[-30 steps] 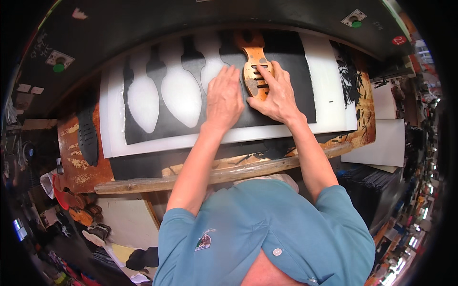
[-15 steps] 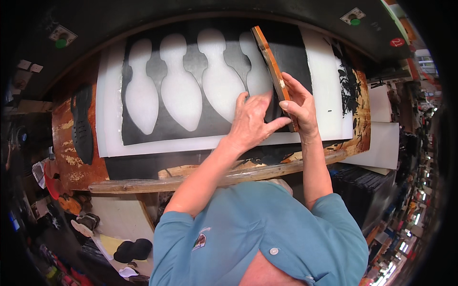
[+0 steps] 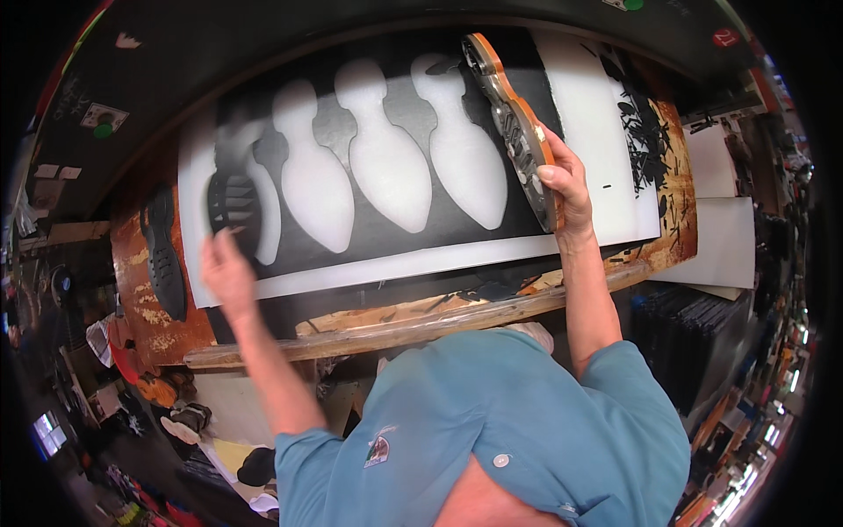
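My right hand (image 3: 569,184) grips a sole-shaped cutting die (image 3: 516,123) with an orange edge, holding it tilted on its side so its inner metal ribs show. My left hand (image 3: 230,274) is smeared by motion at the left. Its fingers pinch the near end of a black slotted shoe sole piece (image 3: 237,206), blurred too, over the leftmost cut-out. Beneath both hands lies a black sheet (image 3: 327,119) with several sole-shaped openings that show white through them. A small dark scrap (image 3: 442,66) sits at the top of the rightmost opening.
The sheet rests on a white board (image 3: 606,132) on a worn wooden table. Another black sole (image 3: 164,263) lies at its left. Black offcuts (image 3: 645,132) litter the right side. A wooden rail (image 3: 421,321) runs along the near edge; a dark machine beam (image 3: 263,31) spans the far side.
My left hand has swung from beside the die to the far left, now with the black sole piece. The die has turned in my right hand, showing its inner side.
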The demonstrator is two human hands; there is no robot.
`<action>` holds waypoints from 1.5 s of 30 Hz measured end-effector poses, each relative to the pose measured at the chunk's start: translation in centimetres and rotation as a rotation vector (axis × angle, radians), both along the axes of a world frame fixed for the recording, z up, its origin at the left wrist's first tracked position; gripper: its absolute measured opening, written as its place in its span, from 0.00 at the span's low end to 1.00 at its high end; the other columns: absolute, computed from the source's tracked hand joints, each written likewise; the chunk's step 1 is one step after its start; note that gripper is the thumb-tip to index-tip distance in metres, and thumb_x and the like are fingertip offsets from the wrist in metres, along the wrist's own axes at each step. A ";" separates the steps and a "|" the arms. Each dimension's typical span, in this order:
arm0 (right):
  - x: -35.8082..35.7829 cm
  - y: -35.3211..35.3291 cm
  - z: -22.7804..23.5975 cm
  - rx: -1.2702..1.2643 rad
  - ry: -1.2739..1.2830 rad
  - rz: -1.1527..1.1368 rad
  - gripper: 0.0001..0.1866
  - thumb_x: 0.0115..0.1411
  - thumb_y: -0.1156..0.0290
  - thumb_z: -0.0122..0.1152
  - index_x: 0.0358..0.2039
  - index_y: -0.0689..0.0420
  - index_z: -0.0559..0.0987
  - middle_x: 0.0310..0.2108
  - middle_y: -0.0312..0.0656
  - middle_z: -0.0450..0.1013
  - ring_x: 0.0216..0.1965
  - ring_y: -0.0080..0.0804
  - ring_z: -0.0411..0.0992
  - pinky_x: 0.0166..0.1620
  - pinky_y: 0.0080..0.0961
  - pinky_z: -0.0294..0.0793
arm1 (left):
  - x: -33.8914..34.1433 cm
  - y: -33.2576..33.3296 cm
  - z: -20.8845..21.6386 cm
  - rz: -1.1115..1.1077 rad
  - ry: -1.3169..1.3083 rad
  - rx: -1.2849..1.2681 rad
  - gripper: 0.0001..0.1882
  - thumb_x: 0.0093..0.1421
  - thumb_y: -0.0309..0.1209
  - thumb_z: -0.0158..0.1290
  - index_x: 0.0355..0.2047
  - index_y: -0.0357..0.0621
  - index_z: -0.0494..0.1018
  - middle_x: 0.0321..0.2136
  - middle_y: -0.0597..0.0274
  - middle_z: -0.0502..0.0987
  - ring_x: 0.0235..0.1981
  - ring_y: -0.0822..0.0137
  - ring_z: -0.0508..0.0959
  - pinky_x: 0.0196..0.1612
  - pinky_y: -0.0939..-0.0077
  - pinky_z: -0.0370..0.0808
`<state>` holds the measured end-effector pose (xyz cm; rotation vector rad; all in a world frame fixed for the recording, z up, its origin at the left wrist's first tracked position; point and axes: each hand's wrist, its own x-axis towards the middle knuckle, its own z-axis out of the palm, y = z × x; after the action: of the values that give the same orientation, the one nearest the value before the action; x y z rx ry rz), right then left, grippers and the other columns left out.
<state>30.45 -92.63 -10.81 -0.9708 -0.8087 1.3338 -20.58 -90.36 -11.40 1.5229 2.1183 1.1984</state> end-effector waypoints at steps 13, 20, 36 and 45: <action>0.8 0.8 -2.4 0.146 -1.479 -0.193 0.42 0.43 0.56 0.73 0.62 0.56 0.81 0.70 0.68 0.61 0.64 0.62 0.66 0.66 0.49 0.73 | -19.4 -0.2 -1.5 0.352 0.723 0.057 0.23 0.70 0.38 0.59 0.60 0.36 0.79 0.56 0.43 0.81 0.58 0.45 0.79 0.65 0.57 0.73; 1.9 0.6 -1.8 0.092 -1.422 -0.124 0.45 0.43 0.54 0.73 0.64 0.55 0.80 0.72 0.64 0.58 0.68 0.60 0.63 0.70 0.48 0.70 | 4.3 5.6 2.8 -0.397 0.171 0.154 0.14 0.71 0.27 0.57 0.54 0.37 0.82 0.53 0.50 0.83 0.57 0.57 0.81 0.63 0.65 0.74; 1.1 -1.3 -3.2 0.217 -1.303 -0.297 0.44 0.48 0.51 0.81 0.62 0.61 0.79 0.72 0.65 0.59 0.68 0.61 0.63 0.71 0.47 0.66 | 32.3 15.3 -3.5 -0.499 0.617 0.417 0.16 0.62 0.39 0.63 0.45 0.42 0.82 0.47 0.47 0.82 0.50 0.43 0.79 0.52 0.49 0.78; -0.5 -3.9 -4.4 0.309 -1.258 -0.409 0.41 0.48 0.61 0.82 0.62 0.64 0.78 0.72 0.67 0.59 0.69 0.62 0.64 0.70 0.48 0.68 | 28.6 11.7 -1.4 -0.565 0.612 0.215 0.07 0.68 0.30 0.58 0.38 0.39 0.80 0.36 0.47 0.82 0.37 0.44 0.82 0.38 0.51 0.80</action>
<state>29.92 -96.48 -15.21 -1.5962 -1.5622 0.0995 8.06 -78.64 -12.76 2.6193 1.6632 0.8345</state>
